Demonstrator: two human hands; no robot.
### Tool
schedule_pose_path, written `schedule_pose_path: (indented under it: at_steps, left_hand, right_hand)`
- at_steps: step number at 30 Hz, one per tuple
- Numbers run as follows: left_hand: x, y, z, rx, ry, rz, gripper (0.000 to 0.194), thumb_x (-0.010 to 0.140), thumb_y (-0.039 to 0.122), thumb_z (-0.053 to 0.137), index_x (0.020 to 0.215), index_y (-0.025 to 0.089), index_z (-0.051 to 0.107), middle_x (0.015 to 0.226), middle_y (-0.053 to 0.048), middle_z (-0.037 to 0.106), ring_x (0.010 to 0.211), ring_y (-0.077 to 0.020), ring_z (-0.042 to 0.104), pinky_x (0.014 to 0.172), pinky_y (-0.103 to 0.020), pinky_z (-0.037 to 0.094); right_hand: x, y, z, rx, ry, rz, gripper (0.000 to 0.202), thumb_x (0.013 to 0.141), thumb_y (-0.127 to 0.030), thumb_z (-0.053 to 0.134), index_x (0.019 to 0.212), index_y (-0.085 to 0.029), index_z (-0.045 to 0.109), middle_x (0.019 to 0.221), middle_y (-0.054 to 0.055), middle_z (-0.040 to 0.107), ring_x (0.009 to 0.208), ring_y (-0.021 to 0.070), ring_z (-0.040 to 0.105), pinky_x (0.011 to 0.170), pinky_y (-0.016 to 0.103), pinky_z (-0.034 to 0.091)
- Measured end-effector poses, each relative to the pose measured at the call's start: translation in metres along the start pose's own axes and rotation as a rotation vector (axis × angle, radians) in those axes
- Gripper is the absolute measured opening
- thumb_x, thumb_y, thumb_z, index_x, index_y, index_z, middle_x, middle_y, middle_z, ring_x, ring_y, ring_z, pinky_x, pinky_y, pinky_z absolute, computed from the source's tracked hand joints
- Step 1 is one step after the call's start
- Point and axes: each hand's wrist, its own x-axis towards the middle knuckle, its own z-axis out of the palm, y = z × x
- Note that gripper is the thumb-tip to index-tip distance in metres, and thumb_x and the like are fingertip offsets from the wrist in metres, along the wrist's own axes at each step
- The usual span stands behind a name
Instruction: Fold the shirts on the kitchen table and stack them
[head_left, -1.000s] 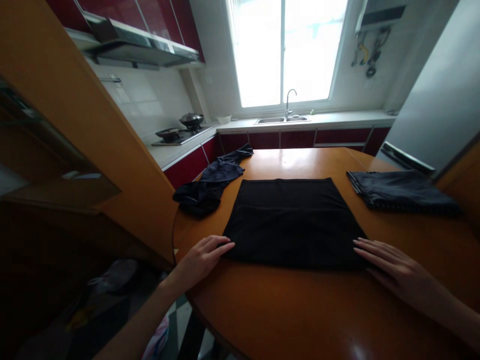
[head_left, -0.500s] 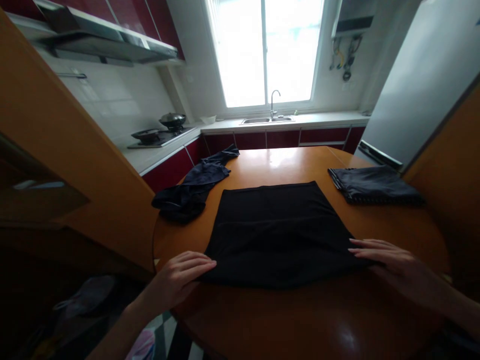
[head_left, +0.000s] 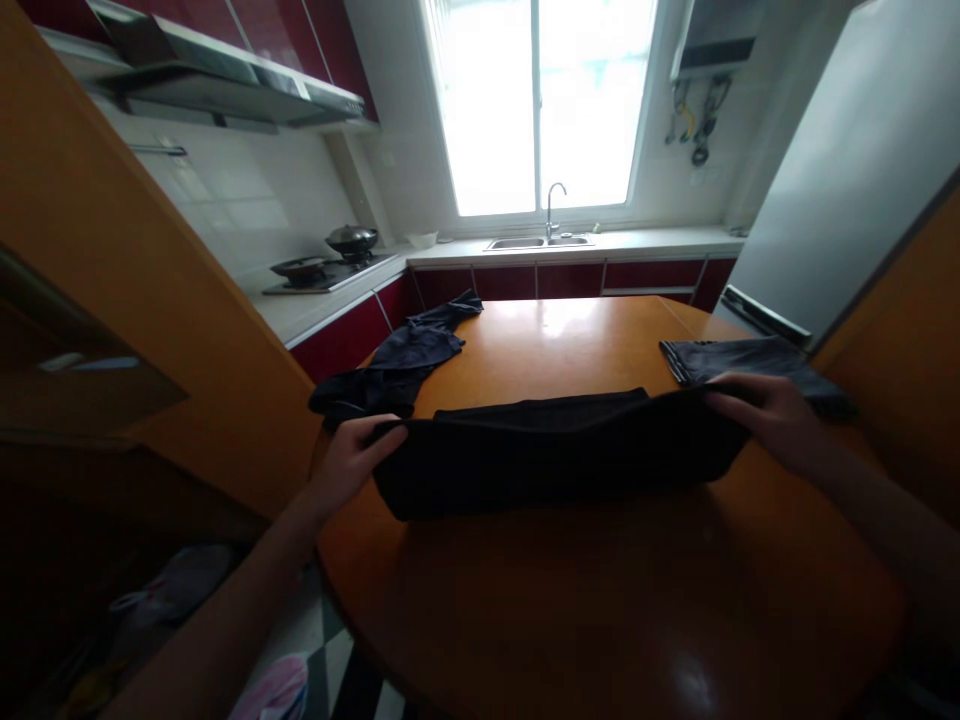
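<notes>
A black garment (head_left: 555, 465), its exact kind unclear, is on the wooden table (head_left: 600, 610). Its near edge is raised in a band between my hands, and its far part lies on the tabletop behind. My left hand (head_left: 360, 450) pinches the raised edge at the left corner, thumb on the near side. At the right corner, my right hand (head_left: 765, 410) grips the same edge, with its fingers over the top. The cloth sags slightly in the middle.
Crumpled dark blue clothing (head_left: 412, 345) lies at the table's left edge. Folded grey cloth (head_left: 727, 358) rests at the right, partly behind my right hand. Beyond stand a stove with pans (head_left: 352, 240), a sink (head_left: 525, 242) and a fridge (head_left: 832, 180).
Both hands have closed on the garment's near edge and lifted it up and away from me. The front part of the garment, flat before, now stands off the table.
</notes>
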Motion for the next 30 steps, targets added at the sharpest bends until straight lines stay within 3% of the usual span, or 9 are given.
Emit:
schedule_pose_path:
  at_steps: [6,8,11,15,20,23,26,30]
  left_hand:
    - [0.072,-0.040,0.035,-0.120,-0.132,-0.246,0.051,0.070,0.064,0.069,0.075,0.013,0.068,0.069,-0.003,0.066,0.065,-0.0190,0.060,0.057,-0.026,0.044]
    - [0.089,-0.055,0.048,-0.038,-0.210,-0.305,0.049,0.063,0.063,0.072,0.067,0.014,0.068,0.063,-0.003,0.066,0.062,-0.0192,0.058,0.054,-0.025,0.041]
    - [0.104,-0.074,0.061,0.085,-0.271,-0.321,0.045,0.058,0.061,0.071,0.059,0.016,0.066,0.059,-0.003,0.064,0.058,-0.0187,0.056,0.052,-0.025,0.036]
    - [0.107,-0.093,0.065,0.117,-0.243,-0.264,0.047,0.065,0.063,0.066,0.064,0.016,0.068,0.063,-0.003,0.066,0.061,-0.0192,0.057,0.054,-0.026,0.037]
    - [0.104,-0.106,0.057,0.203,-0.272,-0.277,0.049,0.072,0.065,0.064,0.070,0.016,0.068,0.067,-0.003,0.066,0.067,-0.0224,0.061,0.058,-0.027,0.042]
    - [0.099,-0.096,0.060,0.489,-0.137,-0.175,0.042,0.080,0.057,0.062,0.088,0.016,0.070,0.088,-0.010,0.070,0.084,-0.0276,0.066,0.074,-0.033,0.049]
    - [0.086,-0.064,0.084,0.654,-0.036,0.045,0.049,0.092,0.047,0.054,0.127,0.013,0.061,0.129,-0.018,0.062,0.119,-0.0332,0.058,0.100,-0.042,0.045]
    - [0.062,-0.014,0.151,0.556,-0.314,0.328,0.055,0.103,0.045,0.038,0.149,0.015,0.044,0.155,-0.015,0.044,0.145,-0.0267,0.038,0.118,-0.040,0.029]
  right_hand:
    - [0.081,0.037,0.063,0.024,-0.025,0.172,0.027,0.078,-0.039,0.068,0.085,-0.015,0.077,0.084,0.008,0.076,0.076,0.0225,0.068,0.065,0.029,0.051]
    - [0.098,0.057,0.087,-0.043,-0.107,0.240,0.020,0.075,-0.033,0.069,0.077,-0.014,0.076,0.076,0.008,0.076,0.071,0.0226,0.069,0.062,0.029,0.051]
    - [0.108,0.083,0.110,-0.166,-0.157,0.216,0.015,0.072,-0.027,0.068,0.072,-0.014,0.075,0.074,0.009,0.076,0.072,0.0245,0.070,0.064,0.030,0.052]
    - [0.104,0.104,0.115,-0.178,-0.093,0.105,0.024,0.078,-0.035,0.064,0.083,-0.015,0.076,0.088,0.011,0.078,0.084,0.0274,0.072,0.075,0.034,0.053]
    - [0.096,0.108,0.111,-0.213,-0.073,0.108,0.031,0.084,-0.042,0.060,0.093,-0.016,0.075,0.097,0.012,0.077,0.091,0.0287,0.071,0.082,0.038,0.054]
    - [0.091,0.096,0.111,-0.394,0.008,0.073,0.041,0.089,-0.042,0.055,0.112,-0.013,0.072,0.112,0.018,0.073,0.105,0.0341,0.067,0.095,0.046,0.051]
    - [0.079,0.064,0.124,-0.505,0.044,-0.034,0.054,0.095,-0.043,0.045,0.133,-0.008,0.061,0.130,0.023,0.063,0.124,0.0376,0.056,0.108,0.051,0.042]
    - [0.046,0.013,0.174,-0.454,-0.181,-0.249,0.058,0.100,-0.043,0.037,0.151,-0.016,0.046,0.154,0.014,0.047,0.143,0.0307,0.039,0.118,0.047,0.031]
